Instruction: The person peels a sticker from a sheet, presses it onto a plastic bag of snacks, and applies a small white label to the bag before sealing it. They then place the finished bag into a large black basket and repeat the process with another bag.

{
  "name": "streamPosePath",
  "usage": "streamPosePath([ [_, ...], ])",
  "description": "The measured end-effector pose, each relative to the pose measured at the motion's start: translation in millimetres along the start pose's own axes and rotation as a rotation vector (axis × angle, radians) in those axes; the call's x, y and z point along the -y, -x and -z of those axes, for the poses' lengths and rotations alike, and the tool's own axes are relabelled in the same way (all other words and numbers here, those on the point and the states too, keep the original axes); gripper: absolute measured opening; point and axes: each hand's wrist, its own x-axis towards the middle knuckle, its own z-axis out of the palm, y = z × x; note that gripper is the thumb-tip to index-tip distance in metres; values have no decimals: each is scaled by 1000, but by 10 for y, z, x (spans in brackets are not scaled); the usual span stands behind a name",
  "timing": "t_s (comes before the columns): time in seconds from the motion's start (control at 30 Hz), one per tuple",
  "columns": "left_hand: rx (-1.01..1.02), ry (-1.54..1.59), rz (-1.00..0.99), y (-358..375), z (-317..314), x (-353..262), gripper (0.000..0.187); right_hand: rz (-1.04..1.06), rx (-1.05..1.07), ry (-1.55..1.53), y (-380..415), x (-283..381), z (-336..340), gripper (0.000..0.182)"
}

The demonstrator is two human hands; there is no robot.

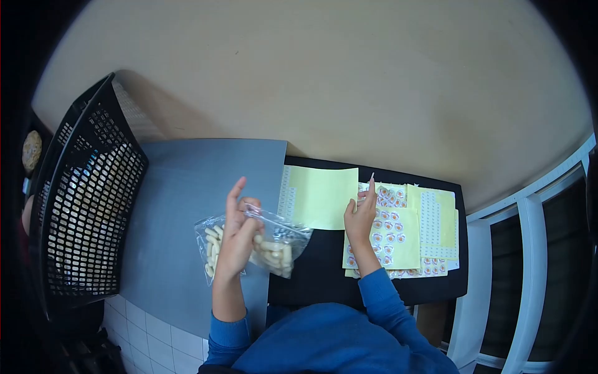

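My left hand (235, 240) is closed on the top of a clear zip bag (274, 246) of pale, finger-shaped pieces, its index finger raised. Beneath and left of that hand, a second clear bag (213, 249) with similar pieces lies on the grey surface. My right hand (361, 215) is over the yellow sticker sheets, a small white piece (372, 176) at its raised index fingertip. Round printed stickers (389, 237) cover the sheet beside it. Left of my right hand lies a mostly bare yellow sheet (327, 196) with small labels along its left edge.
A black perforated basket (93, 206) filled with bagged items stands tilted at the left of the grey table (180, 187). More yellow label sheets (439, 224) lie at the right of the black table (317, 274). A wall rises behind; a white-framed structure (529, 249) stands at the right.
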Motion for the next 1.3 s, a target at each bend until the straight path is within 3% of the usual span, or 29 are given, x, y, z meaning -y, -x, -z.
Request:
streamPosePath([
  [0.07, 102, 37, -22, -8, -31, 97, 63, 27, -2, 53, -32, -14, 3, 70],
  [0.13, 149, 60, -27, -4, -109, 80, 62, 129, -116, 376, -38, 101, 115, 65],
  [0.17, 196, 83, -26, 5, -159, 71, 61, 129, -116, 375, -40, 157, 192, 65],
  [0.23, 177, 114, -13, 19, -248, 51, 60, 4, 32, -490, -23, 329, 412, 67],
  [0.27, 179, 125, -15, 19, -290, 56, 59, -72, 207, -935, 23, 447, 536, 76],
  [0.3, 182, 139, -17, 33, -329, 65, 58, -75, 206, -932, 87, 632, 692, 76],
  [0.37, 201, 143, -28, 46, -399, 136, 55, -127, 549, -1133, 210, 967, 929, 87],
  [0.5, 215, 176, -73, 130, -545, 237, 42, -165, 363, -1016, 333, 1041, 1019, 93],
  [0.57, 326, 191, -77, 214, -652, 264, 34, -176, 240, -986, 361, 1076, 1094, 93],
  [0.63, 334, 186, -51, 279, -700, 322, 31, -194, 253, -982, 392, 1020, 1154, 92],
  [0.7, 339, 175, -2, 323, -729, 372, 25, 122, -52, -599, 386, 922, 1132, 83],
  [0.73, 318, 168, 0, 341, -753, 371, 25, 51, -126, -732, 391, 879, 1167, 51],
  [0.77, 327, 168, 3, 346, -761, 369, 25, 48, -134, -728, 386, 864, 1230, 51],
  [0.83, 334, 174, 84, 359, -770, 364, 25, 268, -23, -446, 367, 927, 1386, 15],
  [0.87, 345, 175, 89, 374, -781, 349, 25, 220, 42, -416, 379, 986, 1411, 7],
  [1.03, 360, 38, -8, 445, -824, 304, 26, 128, 80, -326, 459, 1080, 1379, 5],
  [1.3, 412, 71, -3, 511, -831, 320, 26, 133, 55, -206, 529, 1103, 1386, 5],
])
